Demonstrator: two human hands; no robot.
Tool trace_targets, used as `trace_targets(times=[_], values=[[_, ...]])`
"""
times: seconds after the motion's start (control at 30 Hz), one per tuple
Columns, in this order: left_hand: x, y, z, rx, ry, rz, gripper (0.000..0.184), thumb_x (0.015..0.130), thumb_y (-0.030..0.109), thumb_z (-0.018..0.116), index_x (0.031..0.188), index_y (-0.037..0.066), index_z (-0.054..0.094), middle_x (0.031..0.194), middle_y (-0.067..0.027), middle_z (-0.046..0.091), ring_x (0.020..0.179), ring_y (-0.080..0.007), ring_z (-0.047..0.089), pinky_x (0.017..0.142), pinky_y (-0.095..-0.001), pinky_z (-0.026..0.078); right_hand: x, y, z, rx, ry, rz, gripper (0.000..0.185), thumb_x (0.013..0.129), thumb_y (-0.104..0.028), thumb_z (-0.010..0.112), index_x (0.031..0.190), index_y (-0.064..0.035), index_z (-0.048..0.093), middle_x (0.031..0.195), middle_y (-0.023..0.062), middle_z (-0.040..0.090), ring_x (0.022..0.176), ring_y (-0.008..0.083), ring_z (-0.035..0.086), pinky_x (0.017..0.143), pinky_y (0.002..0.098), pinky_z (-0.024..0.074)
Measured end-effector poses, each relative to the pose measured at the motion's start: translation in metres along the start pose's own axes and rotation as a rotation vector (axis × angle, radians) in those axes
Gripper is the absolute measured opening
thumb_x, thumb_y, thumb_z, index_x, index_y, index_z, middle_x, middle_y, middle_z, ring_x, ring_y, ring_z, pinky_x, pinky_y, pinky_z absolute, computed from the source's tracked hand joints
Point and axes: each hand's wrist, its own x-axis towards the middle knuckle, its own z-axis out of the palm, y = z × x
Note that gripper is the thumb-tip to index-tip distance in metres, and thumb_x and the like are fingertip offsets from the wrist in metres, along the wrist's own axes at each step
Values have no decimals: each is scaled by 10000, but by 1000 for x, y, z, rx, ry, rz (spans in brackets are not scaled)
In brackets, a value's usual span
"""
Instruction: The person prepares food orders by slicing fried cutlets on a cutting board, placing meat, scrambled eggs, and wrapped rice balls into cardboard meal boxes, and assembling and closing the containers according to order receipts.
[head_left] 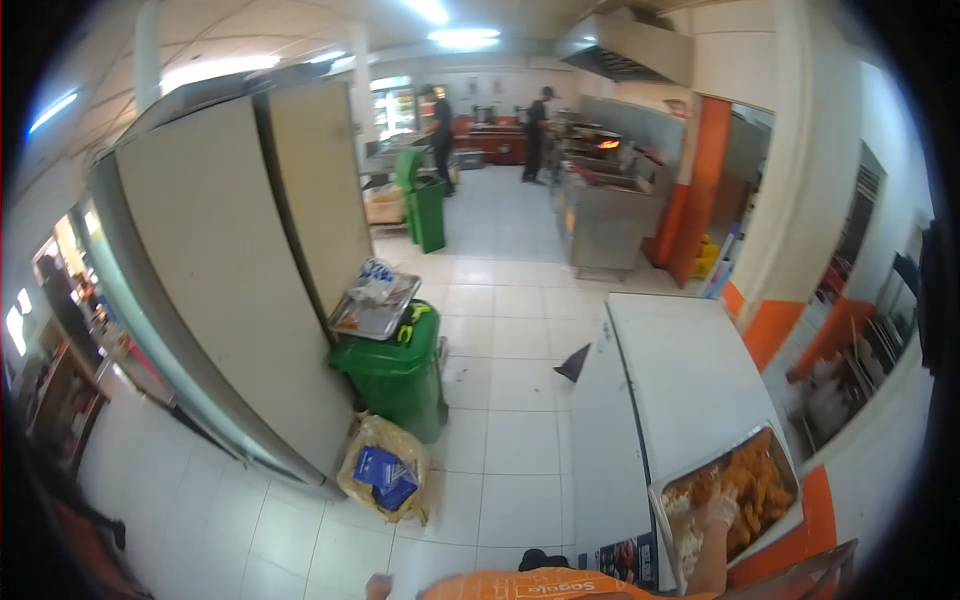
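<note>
A metal tray (655, 500) of orange-brown fried food (760, 480) sits on the near end of a white chest-like unit (680, 370) at the lower right. My right hand (722, 508), in a clear glove, reaches into this tray and touches the food; its fingers are too small and blurred to tell whether they grip a piece. Paler food lies at the tray's left side. At the bottom edge, left of my orange shirt, my left hand (379, 587) is partly in view, away from any object, its fingers unclear.
A green bin (395, 380) with a metal tray (375, 310) on its lid stands beside a large cabinet (200, 260). A lined basket (365, 450) holds blue packets. Two people (442, 140) (535, 135) stand farther back, near a steel cooking station (610, 220) with flames.
</note>
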Motion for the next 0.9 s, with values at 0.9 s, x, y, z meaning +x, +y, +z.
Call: trace_targets(times=[0.9], values=[[-125, -19, 72, -297, 202, -240, 564, 867, 502, 579, 1181, 38, 648, 1261, -209, 601, 1217, -372, 528, 1029, -416, 424, -37, -72, -5, 174, 363, -57, 478, 861, -359, 608, 1244, -128, 438, 1281, 115, 436, 1178, 275, 437, 926, 403, 430]])
